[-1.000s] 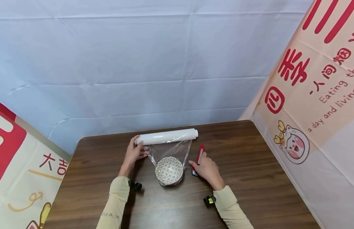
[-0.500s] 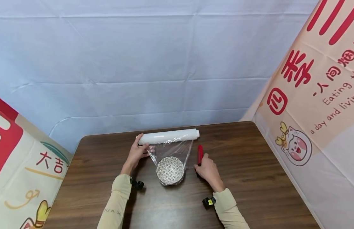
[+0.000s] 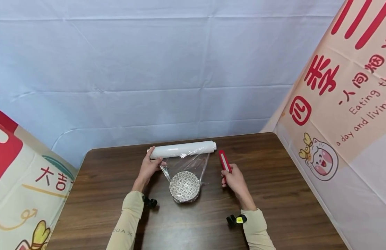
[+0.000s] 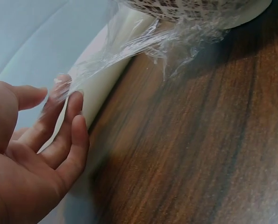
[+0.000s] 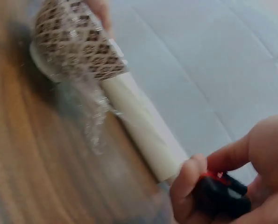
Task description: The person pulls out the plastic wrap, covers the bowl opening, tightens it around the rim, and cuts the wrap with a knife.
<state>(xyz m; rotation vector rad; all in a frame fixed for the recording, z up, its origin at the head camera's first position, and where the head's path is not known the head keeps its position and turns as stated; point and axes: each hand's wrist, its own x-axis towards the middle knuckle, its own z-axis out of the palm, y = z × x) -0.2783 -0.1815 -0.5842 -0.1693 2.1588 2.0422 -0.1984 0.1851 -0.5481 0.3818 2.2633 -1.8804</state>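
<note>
A patterned bowl [image 3: 185, 186] with cling film over it stands mid-table. From it the clear cling film [image 3: 193, 165] stretches back to a white roll [image 3: 181, 149] lying near the far edge. My left hand [image 3: 148, 169] is at the roll's left end. In the left wrist view its thumb stands apart from the fingers [image 4: 74, 109], which touch the gathered film edge. My right hand [image 3: 234, 177] grips a red utility knife [image 3: 225, 161] to the right of the bowl. The right wrist view shows the fingers curled round the knife's dark end [image 5: 223, 198].
The brown wooden table [image 3: 292, 194] ends at a pale blue cloth backdrop [image 3: 143, 69] behind the roll. Printed banners [image 3: 345, 114] hang at the sides. Loose crumpled film [image 4: 185, 44] hangs from the bowl's side in the left wrist view.
My right hand has moved away from the bowl, rightward and slightly toward the far edge, with the knife turned in its grip. My left hand has stayed at the roll's end, its fingers shifting slightly.
</note>
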